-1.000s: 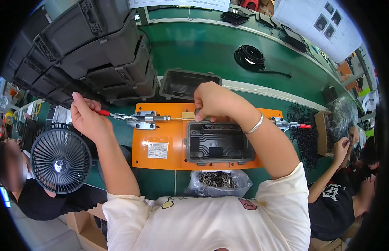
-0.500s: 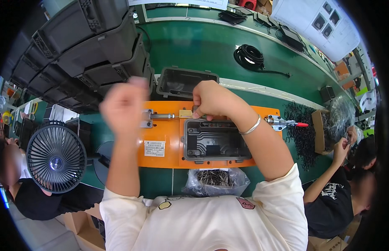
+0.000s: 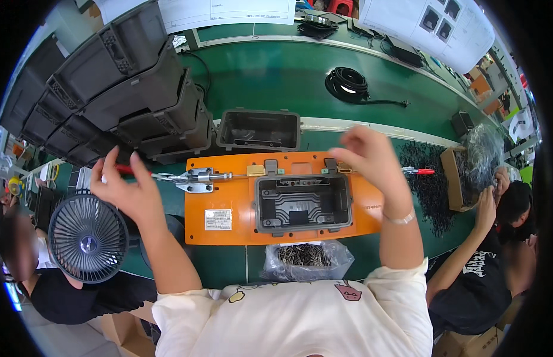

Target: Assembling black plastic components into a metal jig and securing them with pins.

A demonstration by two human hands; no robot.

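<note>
A dark grey plastic box (image 3: pixel 303 225) sits open side up on an orange fixture plate (image 3: pixel 220 199). Two latch pieces, a left one (image 3: pixel 271 165) and a right one (image 3: pixel 330 164), stand at its far edge beside brass-coloured blocks. My left hand (image 3: pixel 130 190) has its fingers spread around the red handle (image 3: pixel 125 169) of the left toggle clamp (image 3: pixel 196 178), without a closed grip on it. Slightly blurred, my right hand (image 3: pixel 368 159) hovers by the right brass-coloured block, thumb and fingers apart and nothing visible between them. The right clamp's red handle (image 3: pixel 425 171) extends beyond my right wrist.
Grey cases (image 3: pixel 151 89) are stacked at the left behind a fan (image 3: pixel 89 238). Another open box part (image 3: pixel 258 131) lies beyond the plate. A bag of metal pins (image 3: pixel 303 256) sits near me. Black small parts (image 3: pixel 428 196) and a carton (image 3: pixel 458 181) lie right, beside a co-worker's hands (image 3: pixel 493 193).
My left hand has moved left and down to the left clamp's red handle. My right hand has left the far edge of the box and moved right, its fingers opening. The view has shifted slightly.
</note>
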